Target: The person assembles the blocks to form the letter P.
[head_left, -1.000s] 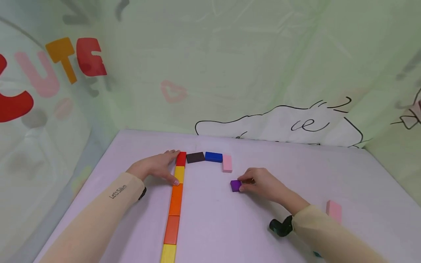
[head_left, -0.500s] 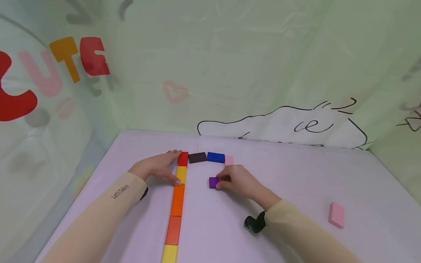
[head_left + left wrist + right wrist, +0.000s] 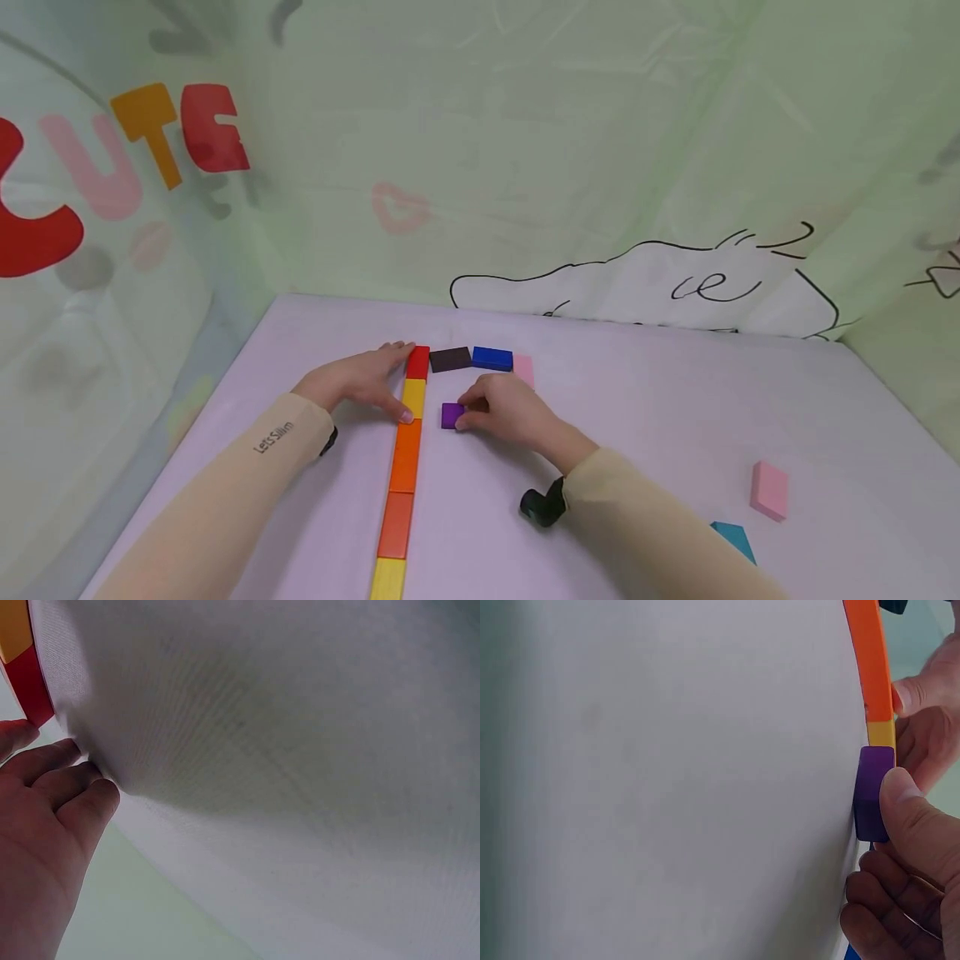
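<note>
My right hand (image 3: 510, 408) pinches a small purple block (image 3: 451, 416) between thumb and fingers, just right of a straight row of blocks. The right wrist view shows the thumb against the purple block (image 3: 874, 791). My left hand (image 3: 356, 379) lies along the row's left side, fingertips at the red block (image 3: 417, 362) and thumb near the joint of the yellow block (image 3: 413, 400) and orange block (image 3: 405, 455). From the red block, a dark brown block (image 3: 450, 359), a blue block (image 3: 492, 359) and a pink block (image 3: 524, 368), partly hidden by the right hand, extend rightward.
Nearer me the row continues with a red-orange block (image 3: 395, 524) and a yellow block (image 3: 387, 578). A loose pink block (image 3: 769, 491) lies at the right. A teal block (image 3: 737, 540) shows partly behind the right sleeve. A printed sheet (image 3: 525, 167) hangs behind the table.
My right hand has carried the purple block leftward, close to the row. The teal block has come into fuller view beside the sleeve. My left hand stays in place on the row.
</note>
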`<state>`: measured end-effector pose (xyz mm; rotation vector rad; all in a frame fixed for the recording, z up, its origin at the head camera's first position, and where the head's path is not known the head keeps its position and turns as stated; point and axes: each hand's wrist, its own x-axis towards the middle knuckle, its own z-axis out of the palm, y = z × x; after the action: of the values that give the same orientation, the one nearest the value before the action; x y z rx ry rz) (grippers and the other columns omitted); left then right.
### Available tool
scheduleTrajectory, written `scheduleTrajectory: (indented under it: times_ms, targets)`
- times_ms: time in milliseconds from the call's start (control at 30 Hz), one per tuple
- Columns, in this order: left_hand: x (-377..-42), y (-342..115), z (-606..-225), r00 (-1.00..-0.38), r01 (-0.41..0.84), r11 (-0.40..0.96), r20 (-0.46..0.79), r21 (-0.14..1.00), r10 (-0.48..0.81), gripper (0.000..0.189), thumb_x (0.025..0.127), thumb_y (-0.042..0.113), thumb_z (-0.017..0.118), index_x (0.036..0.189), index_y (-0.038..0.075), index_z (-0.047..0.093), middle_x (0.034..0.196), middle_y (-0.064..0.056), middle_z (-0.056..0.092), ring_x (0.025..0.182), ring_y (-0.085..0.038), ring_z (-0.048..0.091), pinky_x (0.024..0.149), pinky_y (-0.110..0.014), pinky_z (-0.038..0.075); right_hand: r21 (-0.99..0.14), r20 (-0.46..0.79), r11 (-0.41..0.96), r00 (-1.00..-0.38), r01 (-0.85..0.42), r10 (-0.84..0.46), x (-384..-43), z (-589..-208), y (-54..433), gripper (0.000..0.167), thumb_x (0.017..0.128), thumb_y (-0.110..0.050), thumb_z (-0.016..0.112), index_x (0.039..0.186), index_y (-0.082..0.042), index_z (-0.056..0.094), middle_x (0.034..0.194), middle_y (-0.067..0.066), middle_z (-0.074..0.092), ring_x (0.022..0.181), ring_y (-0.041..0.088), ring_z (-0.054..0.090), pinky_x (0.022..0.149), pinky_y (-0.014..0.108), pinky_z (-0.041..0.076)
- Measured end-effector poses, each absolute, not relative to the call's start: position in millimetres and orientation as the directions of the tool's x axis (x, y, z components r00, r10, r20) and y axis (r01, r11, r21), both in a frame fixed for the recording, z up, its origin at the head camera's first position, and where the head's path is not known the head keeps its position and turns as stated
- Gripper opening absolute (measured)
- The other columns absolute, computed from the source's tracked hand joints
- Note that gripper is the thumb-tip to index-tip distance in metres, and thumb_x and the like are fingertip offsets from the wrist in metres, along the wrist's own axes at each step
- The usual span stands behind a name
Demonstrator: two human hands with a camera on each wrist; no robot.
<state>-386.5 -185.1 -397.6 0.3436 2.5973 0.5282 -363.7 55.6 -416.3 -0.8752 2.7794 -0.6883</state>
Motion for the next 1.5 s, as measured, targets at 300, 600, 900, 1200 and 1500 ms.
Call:
scheduleTrajectory:
  times_ms: [300,600,900,1200,1500]
  targets:
    - [-387.4,-186.5,-398.7,-0.860,0.156,0.896,-0.389,0.416,0.330,0.112,0.081,0.040,0.085,0.165,0.009,0.016,0.172,-0.017,0.016,0.159,-0.038,0.013,0.128,-0.059,0.017,-0.479,-0.014,0.722,-0.818,-0.500,-0.576,-361.5,-416.8,41.0,0.029,0.087,-0.027,0.083,0.110,-0.009,0.080,0.094,0.002,0.078,0.090,0.016,0.067,0.084,0.031,0.060]
    - [-387.9,-187.2,-398.9,-0.860,0.163,0.891,-0.382,0.424,0.339,0.111,0.081,0.038,0.085,0.165,0.009,0.017,0.172,-0.017,0.016,0.159,-0.039,0.013,0.128,-0.059,0.017,-0.461,-0.015,0.726,-0.813,-0.510,-0.582,-360.3,-415.2,36.4,0.029,0.087,-0.028,0.082,0.110,-0.010,0.080,0.094,0.002,0.078,0.089,0.015,0.066,0.082,0.029,0.059]
    - [-387.1,-186.1,-396.9,-0.860,0.152,0.892,-0.389,0.425,0.332,0.111,0.081,0.036,0.085,0.165,0.010,0.017,0.172,-0.017,0.015,0.160,-0.039,0.011,0.128,-0.060,0.016,-0.464,-0.012,0.715,-0.804,-0.523,-0.595,-358.9,-413.0,34.9,0.030,0.087,-0.029,0.083,0.109,-0.009,0.080,0.096,0.002,0.078,0.089,0.016,0.066,0.083,0.029,0.058]
    - [-387.3,-186.1,-396.5,-0.861,0.154,0.892,-0.385,0.425,0.332,0.111,0.081,0.037,0.085,0.165,0.010,0.018,0.172,-0.018,0.015,0.159,-0.039,0.012,0.127,-0.060,0.016,-0.465,-0.021,0.717,-0.804,-0.519,-0.595,-359.0,-412.9,34.4,0.030,0.086,-0.030,0.083,0.109,-0.010,0.080,0.095,0.001,0.078,0.088,0.015,0.064,0.080,0.027,0.056]
    - [-387.2,-185.8,-397.5,-0.861,0.140,0.895,-0.395,0.423,0.321,0.111,0.081,0.037,0.085,0.165,0.010,0.017,0.172,-0.017,0.015,0.160,-0.038,0.012,0.127,-0.060,0.017,-0.460,-0.020,0.717,-0.801,-0.524,-0.598,-359.1,-415.1,33.9,0.030,0.087,-0.029,0.082,0.111,-0.011,0.080,0.097,0.001,0.078,0.090,0.015,0.065,0.080,0.027,0.056]
